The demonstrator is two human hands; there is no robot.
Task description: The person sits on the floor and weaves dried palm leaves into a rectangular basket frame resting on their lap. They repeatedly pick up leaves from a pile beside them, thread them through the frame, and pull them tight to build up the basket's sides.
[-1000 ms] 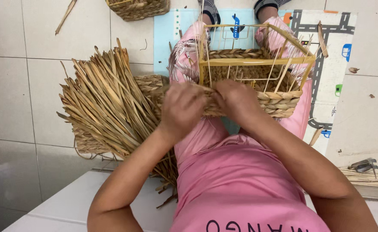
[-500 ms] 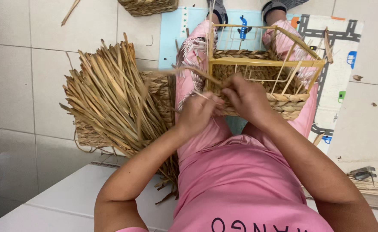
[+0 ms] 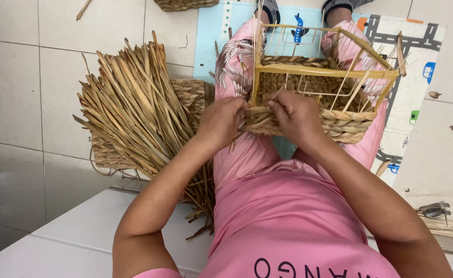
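Both hands, left hand (image 3: pixel 221 122) and right hand (image 3: pixel 294 117), pinch woven straw on the half-woven yellow-framed rectangular basket (image 3: pixel 314 98) resting on her lap; it looks light, stiff-framed, best gripped at the rim.

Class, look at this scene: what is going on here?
A seated person in pink is weaving a basket held on the lap. The left hand and right hand both grip the woven strands at its near corner. Only the lower band is woven; the yellow frame above stands bare. A bundle of dried straw strips lies on the tiled floor to the person's left.
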